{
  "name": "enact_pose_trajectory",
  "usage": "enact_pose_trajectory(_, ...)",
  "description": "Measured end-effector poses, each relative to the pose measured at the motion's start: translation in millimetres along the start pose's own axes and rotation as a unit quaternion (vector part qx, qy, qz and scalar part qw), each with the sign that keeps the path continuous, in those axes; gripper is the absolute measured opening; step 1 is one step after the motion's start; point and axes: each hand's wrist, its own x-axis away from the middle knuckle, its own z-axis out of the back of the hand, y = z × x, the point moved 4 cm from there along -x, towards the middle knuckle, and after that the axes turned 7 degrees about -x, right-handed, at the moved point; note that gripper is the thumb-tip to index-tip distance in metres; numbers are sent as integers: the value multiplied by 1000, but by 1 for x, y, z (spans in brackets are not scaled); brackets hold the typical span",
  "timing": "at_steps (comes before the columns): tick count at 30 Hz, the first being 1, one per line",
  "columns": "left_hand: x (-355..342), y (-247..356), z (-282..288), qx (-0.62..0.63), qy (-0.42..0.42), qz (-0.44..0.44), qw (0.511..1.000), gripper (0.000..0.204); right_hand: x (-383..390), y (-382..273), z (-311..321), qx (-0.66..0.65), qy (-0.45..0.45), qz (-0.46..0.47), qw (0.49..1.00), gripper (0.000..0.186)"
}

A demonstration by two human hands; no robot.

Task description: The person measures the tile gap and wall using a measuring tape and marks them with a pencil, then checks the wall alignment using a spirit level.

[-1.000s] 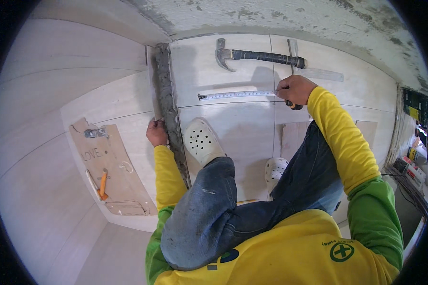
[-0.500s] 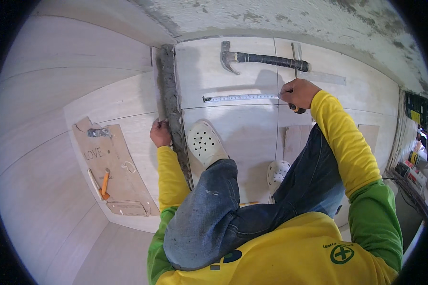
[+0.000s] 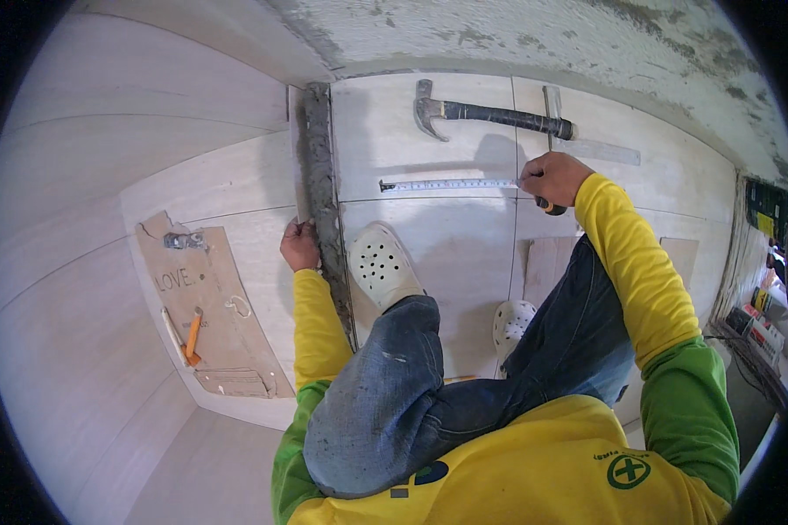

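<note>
My right hand [image 3: 555, 180] is closed round a tape measure [image 3: 549, 206] with a dark and yellow case. Its pale blade [image 3: 446, 185] stretches leftward over the floor tiles, the hooked end free. My left hand [image 3: 300, 246] pinches the near end of a thin, pale tile strip [image 3: 299, 166]. The strip lies along the left side of a mortar-filled channel [image 3: 322, 175] between the tiles. Beyond the tape blade lies a claw hammer [image 3: 499, 114] with a black handle. Its head points left, and the handle crosses a metal square [image 3: 600, 150].
A torn cardboard sheet [image 3: 223, 297] at left carries an orange-handled tool [image 3: 193, 332]. My white clog [image 3: 381, 262] stands beside the channel, and the other clog [image 3: 511, 325] is farther right. A rough plastered wall [image 3: 534, 39] bounds the far side. Boxes and cables [image 3: 753, 341] lie at right.
The whole view has shifted slightly, moving the far objects a little down and right. Both hands keep their grips, and the tape blade stays extended.
</note>
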Motion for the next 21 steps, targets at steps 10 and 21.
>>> enact_pose_trajectory(10,0,8,7,-76,6,-24,997,21,4,-2,0,-3,-2,-38,999,28)
enact_pose_trajectory(21,1,3,5,-28,8,-4,1000,21,-1,1,-2,11,-17,-16,1000,30)
